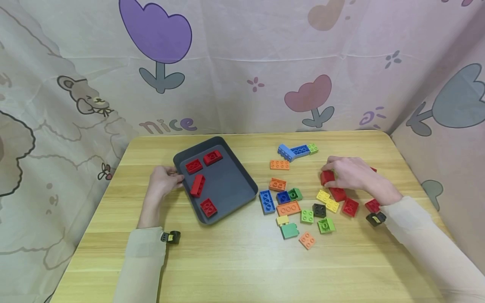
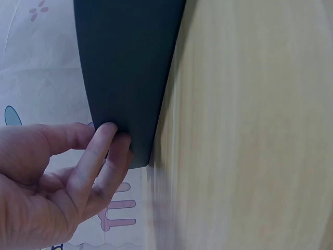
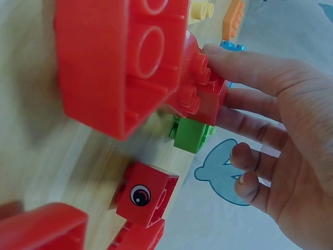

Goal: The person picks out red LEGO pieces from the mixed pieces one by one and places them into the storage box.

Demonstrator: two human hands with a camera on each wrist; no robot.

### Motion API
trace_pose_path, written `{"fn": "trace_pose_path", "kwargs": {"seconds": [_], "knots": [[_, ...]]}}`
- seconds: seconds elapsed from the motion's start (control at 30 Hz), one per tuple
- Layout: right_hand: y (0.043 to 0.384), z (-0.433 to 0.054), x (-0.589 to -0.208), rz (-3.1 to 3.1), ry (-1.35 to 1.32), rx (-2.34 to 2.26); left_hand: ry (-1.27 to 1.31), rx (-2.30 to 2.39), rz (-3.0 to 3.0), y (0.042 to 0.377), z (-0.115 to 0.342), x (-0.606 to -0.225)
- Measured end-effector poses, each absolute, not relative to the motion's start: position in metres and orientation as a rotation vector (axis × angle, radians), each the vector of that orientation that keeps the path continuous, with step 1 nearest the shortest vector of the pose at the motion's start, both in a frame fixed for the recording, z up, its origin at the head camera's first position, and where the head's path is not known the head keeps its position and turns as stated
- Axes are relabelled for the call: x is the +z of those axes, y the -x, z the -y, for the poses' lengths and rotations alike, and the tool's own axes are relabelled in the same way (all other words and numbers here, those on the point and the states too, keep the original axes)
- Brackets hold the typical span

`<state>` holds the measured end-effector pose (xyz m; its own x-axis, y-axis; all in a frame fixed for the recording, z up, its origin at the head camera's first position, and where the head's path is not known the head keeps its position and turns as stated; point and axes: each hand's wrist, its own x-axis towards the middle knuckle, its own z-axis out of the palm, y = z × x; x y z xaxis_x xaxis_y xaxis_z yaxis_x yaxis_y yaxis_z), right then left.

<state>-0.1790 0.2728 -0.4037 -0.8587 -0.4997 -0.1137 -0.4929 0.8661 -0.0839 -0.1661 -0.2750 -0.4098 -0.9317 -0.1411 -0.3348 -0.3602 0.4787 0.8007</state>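
Note:
My left hand (image 1: 162, 182) pinches the left edge of a dark grey tray (image 1: 236, 185); in the left wrist view its fingertips lie against the tray's outer wall (image 2: 122, 67). Several red bricks (image 1: 198, 185) are spread along the tray's left side and far end. Over on the right, my right hand (image 1: 349, 173) holds a red toy building brick (image 3: 210, 101) between thumb and fingers. More red bricks lie under and around that hand, one (image 1: 350, 207) just in front of it and another (image 1: 373, 205) near the wrist.
Between tray and right hand lie mixed bricks: a blue one (image 1: 267, 202), orange ones (image 1: 289, 208), yellow ones (image 1: 323, 195), a black one (image 1: 319, 210) and green ones (image 1: 326, 225). Joined blue bricks (image 1: 299, 151) lie farther back. A printed curtain (image 1: 235, 97) hangs behind the wooden table (image 1: 235, 269).

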Motion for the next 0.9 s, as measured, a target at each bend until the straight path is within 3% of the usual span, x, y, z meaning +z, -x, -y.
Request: {"fn": "trace_pose_path", "kwargs": {"seconds": [0.9], "knots": [[0.182,-0.271,-0.39,-2.931,0.82,-0.13,0.439,1.409,-2.501,0.166,0.275,-0.409]]}}
